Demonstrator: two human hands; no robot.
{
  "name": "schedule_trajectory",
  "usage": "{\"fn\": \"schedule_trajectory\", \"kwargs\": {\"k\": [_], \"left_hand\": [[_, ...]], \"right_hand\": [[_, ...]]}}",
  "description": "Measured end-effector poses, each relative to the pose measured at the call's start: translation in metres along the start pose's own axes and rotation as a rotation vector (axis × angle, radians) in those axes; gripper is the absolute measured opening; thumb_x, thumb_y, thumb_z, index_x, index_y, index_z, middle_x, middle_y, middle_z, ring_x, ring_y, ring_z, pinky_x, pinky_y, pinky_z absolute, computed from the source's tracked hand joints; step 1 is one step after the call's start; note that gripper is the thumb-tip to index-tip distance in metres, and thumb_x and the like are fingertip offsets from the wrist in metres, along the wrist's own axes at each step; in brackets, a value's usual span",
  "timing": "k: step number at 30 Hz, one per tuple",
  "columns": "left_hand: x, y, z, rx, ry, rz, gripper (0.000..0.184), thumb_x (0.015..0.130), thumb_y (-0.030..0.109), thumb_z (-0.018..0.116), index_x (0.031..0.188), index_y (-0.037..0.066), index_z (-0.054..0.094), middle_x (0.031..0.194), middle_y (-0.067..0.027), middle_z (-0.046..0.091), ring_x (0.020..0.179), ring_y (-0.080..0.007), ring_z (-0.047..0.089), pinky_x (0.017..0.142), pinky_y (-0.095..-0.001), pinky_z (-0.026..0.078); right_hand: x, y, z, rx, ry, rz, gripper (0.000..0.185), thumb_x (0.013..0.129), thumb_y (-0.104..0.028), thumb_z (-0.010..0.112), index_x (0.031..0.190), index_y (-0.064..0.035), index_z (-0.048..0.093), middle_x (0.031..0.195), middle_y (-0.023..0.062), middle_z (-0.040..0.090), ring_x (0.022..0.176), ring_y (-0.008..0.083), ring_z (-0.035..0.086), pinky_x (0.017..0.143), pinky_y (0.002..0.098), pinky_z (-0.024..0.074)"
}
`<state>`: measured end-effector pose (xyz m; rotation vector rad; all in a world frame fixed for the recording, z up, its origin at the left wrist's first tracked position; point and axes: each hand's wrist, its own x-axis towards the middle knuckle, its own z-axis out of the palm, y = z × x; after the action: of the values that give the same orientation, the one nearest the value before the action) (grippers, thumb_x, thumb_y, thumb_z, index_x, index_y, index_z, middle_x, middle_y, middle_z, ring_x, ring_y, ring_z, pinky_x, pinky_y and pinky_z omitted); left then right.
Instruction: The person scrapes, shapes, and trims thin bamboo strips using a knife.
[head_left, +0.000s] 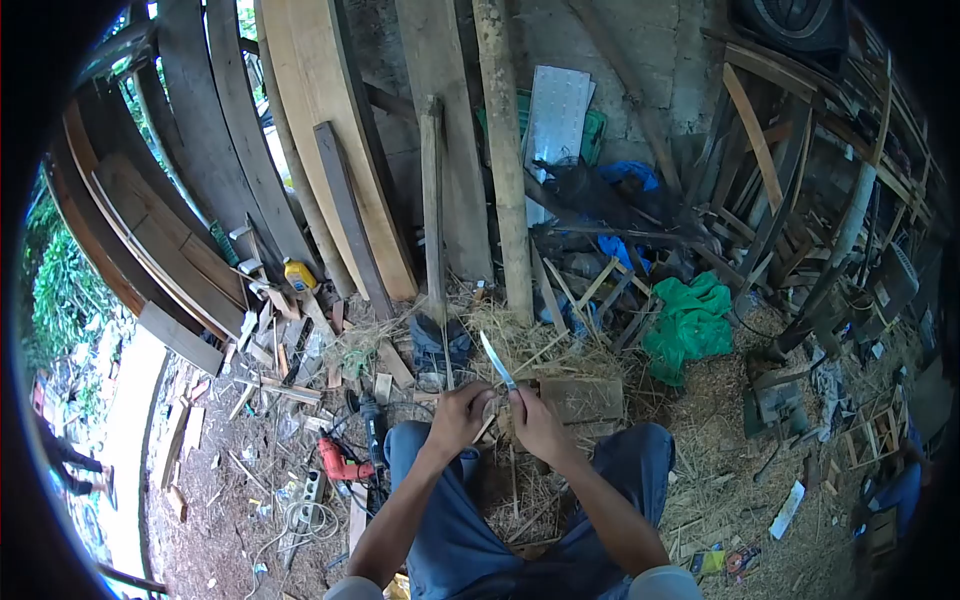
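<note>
Between my bent knees, both hands are close together in the middle of the view. My right hand (pixel 536 422) is closed on the handle end of a knife (pixel 496 360), whose blade points up and to the left. My left hand (pixel 460 415) is closed just left of it, around a thin light strip (pixel 447 350) that reaches upward. The strip's lower part is hidden by the fingers. Straw and thin shavings lie on the ground around and below both hands.
A red power drill (pixel 343 460), a grey power tool (pixel 373 430) and a power strip (pixel 312 488) lie left of my legs. A green plastic bag (pixel 690 325) is ahead right. A yellow bottle (pixel 298 275) stands near leaning planks (pixel 330 130). Another person's legs (pixel 75 460) show far left.
</note>
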<state>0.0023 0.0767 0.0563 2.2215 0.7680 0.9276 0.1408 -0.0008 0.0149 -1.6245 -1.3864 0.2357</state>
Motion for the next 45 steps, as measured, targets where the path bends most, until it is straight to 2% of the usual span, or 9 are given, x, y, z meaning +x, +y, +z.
{"fn": "schedule_trajectory", "kwargs": {"k": [4, 21, 25, 27, 33, 35, 39, 40, 45], "left_hand": [[-0.005, 0.005, -0.001, -0.034, -0.007, -0.029, 0.007, 0.085, 0.003, 0.06, 0.091, 0.0, 0.063, 0.081, -0.0164, 0.065, 0.071, -0.0321, 0.064, 0.063, -0.0358, 0.049], [-0.006, -0.011, 0.006, -0.121, -0.027, -0.17, 0.01, 0.086, 0.006, 0.061, 0.092, -0.001, 0.065, 0.081, -0.0163, 0.066, 0.074, -0.0269, 0.066, 0.065, -0.0329, 0.049], [-0.011, -0.01, 0.004, -0.099, -0.032, -0.067, 0.008, 0.087, 0.006, 0.059, 0.092, 0.0, 0.063, 0.072, -0.0164, 0.062, 0.059, -0.0265, 0.06, 0.056, -0.0353, 0.045], [-0.011, -0.014, 0.011, -0.08, 0.013, -0.075, 0.009, 0.087, 0.007, 0.06, 0.092, 0.0, 0.063, 0.071, -0.0158, 0.062, 0.059, -0.0265, 0.06, 0.056, -0.0355, 0.045], [-0.008, -0.009, 0.009, -0.088, 0.005, -0.098, 0.008, 0.086, 0.006, 0.06, 0.09, 0.0, 0.064, 0.073, -0.0152, 0.063, 0.061, -0.0262, 0.061, 0.058, -0.0344, 0.046], [-0.007, -0.018, 0.011, -0.04, -0.015, -0.048, 0.008, 0.086, 0.005, 0.06, 0.091, 0.0, 0.064, 0.074, -0.0154, 0.063, 0.062, -0.0262, 0.062, 0.058, -0.0339, 0.047], [-0.015, -0.01, 0.002, -0.131, -0.02, -0.082, 0.009, 0.086, 0.005, 0.061, 0.092, 0.001, 0.064, 0.076, -0.016, 0.064, 0.062, -0.0256, 0.064, 0.056, -0.0339, 0.048], [-0.015, -0.008, 0.005, -0.097, 0.01, -0.093, 0.008, 0.086, 0.006, 0.061, 0.092, 0.001, 0.064, 0.075, -0.0156, 0.064, 0.061, -0.0254, 0.064, 0.055, -0.0336, 0.048], [-0.01, -0.017, 0.007, -0.087, 0.019, -0.071, 0.008, 0.085, 0.007, 0.063, 0.091, 0.001, 0.064, 0.071, -0.0149, 0.063, 0.059, -0.0254, 0.064, 0.055, -0.0331, 0.047]], "right_hand": [[0.009, -0.001, -0.017, 0.132, 0.123, 0.224, 0.013, 0.092, -0.014, 0.049, 0.093, -0.0012, 0.052, 0.06, 0.0236, 0.052, 0.058, 0.0421, 0.056, 0.051, 0.048, 0.042], [-0.003, 0.013, 0.013, -0.077, 0.084, 0.076, 0.017, 0.092, -0.018, 0.049, 0.097, -0.0038, 0.056, 0.065, 0.0223, 0.057, 0.061, 0.0384, 0.06, 0.054, 0.0457, 0.0454], [0.005, 0.009, -0.001, 0.157, 0.15, 0.258, 0.02, 0.096, -0.02, 0.046, 0.092, -0.0009, 0.051, 0.065, 0.0228, 0.052, 0.057, 0.0379, 0.055, 0.051, 0.0436, 0.0383], [0.0, 0.002, 0.012, 0.064, -0.003, -0.021, 0.021, 0.097, -0.02, 0.044, 0.09, -0.0014, 0.05, 0.061, 0.0202, 0.048, 0.052, 0.0324, 0.053, 0.05, 0.0412, 0.038], [0.003, -0.004, -0.001, 0.184, 0.12, 0.201, 0.023, 0.096, -0.02, 0.044, 0.089, -0.0001, 0.052, 0.061, 0.0226, 0.05, 0.055, 0.042, 0.051, 0.052, 0.0458, 0.0384], [0.003, 0.004, 0.006, -0.008, -0.075, 0.027, 0.023, 0.097, -0.019, 0.043, 0.089, -0.0009, 0.054, 0.055, 0.0168, 0.049, 0.049, 0.0306, 0.053, 0.049, 0.0418, 0.0396], [0.017, 0.005, -0.021, 0.168, 0.156, 0.329, 0.017, 0.092, -0.016, 0.05, 0.093, 0.0004, 0.054, 0.064, 0.0242, 0.055, 0.058, 0.0392, 0.059, 0.05, 0.0437, 0.0431], [0.008, 0.009, -0.009, 0.101, 0.234, 0.153, 0.019, 0.092, -0.017, 0.05, 0.092, 0.0008, 0.054, 0.065, 0.0238, 0.056, 0.059, 0.0391, 0.059, 0.051, 0.0442, 0.0437], [0.005, 0.003, 0.001, 0.036, -0.059, 0.088, 0.017, 0.091, -0.017, 0.051, 0.095, -0.0014, 0.056, 0.067, 0.0224, 0.058, 0.061, 0.0398, 0.059, 0.055, 0.0458, 0.0449]]}}
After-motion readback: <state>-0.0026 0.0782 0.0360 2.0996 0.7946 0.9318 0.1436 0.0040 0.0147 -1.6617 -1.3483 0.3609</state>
